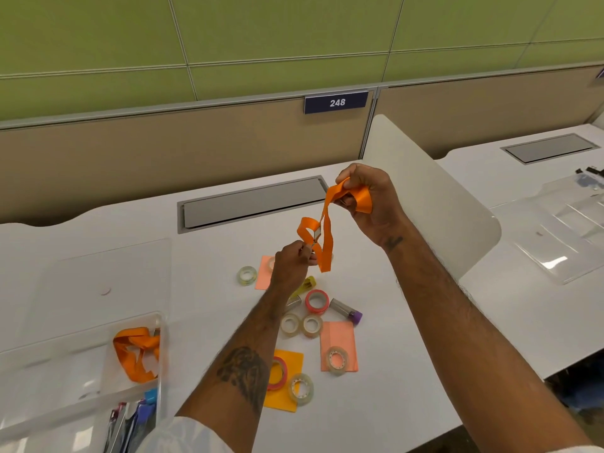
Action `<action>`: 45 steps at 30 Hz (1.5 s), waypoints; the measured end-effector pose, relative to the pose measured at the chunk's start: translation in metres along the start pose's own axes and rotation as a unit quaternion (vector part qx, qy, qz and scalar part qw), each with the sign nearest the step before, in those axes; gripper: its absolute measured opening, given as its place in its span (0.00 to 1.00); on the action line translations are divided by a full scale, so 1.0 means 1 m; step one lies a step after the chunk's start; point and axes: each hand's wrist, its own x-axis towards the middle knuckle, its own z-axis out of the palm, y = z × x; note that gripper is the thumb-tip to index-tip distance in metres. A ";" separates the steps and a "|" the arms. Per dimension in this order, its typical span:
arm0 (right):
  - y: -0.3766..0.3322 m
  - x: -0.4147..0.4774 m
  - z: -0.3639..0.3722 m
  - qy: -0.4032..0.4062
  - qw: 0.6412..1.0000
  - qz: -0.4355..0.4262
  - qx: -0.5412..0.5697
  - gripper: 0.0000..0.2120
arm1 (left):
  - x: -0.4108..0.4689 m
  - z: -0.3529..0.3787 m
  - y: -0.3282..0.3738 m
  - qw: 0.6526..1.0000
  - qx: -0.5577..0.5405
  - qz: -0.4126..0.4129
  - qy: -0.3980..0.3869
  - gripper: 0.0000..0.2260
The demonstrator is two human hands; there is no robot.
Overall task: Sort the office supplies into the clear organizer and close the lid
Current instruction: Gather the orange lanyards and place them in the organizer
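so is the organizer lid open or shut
Open: the clear lid lies swung back flat behind the organizer, whose compartment with an orange lanyard is uncovered.

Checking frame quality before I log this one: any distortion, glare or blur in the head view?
Head view: strong wide-angle bending, the partition rail and desk edges curve; even overhead light, soft shadows; glare on the clear lid at far right; the organizer at the lower-left edge looks smeared; hands and lanyard fairly sharp.

Your two bare forearms reach forward above the desk. Your left hand is lower, fingers pinched together. Your right hand is raised higher, fingers curled closed.
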 end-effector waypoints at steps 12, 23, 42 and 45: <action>0.016 0.001 0.036 -0.038 0.998 0.040 -0.026 0.08 | -0.023 -0.037 0.021 0.814 -0.568 -0.118 -0.025 0.12; 0.069 -0.020 0.117 -0.083 0.899 0.005 -0.431 0.07 | -0.057 -0.130 0.013 0.777 -0.614 -0.137 0.001 0.33; 0.163 -0.141 0.275 -0.085 0.906 0.369 0.190 0.42 | -0.148 -0.273 -0.055 0.806 -0.559 -0.083 0.174 0.14; 0.161 -0.151 0.302 -0.065 0.908 0.320 0.262 0.33 | -0.164 -0.285 -0.076 0.917 -0.336 -0.056 0.206 0.11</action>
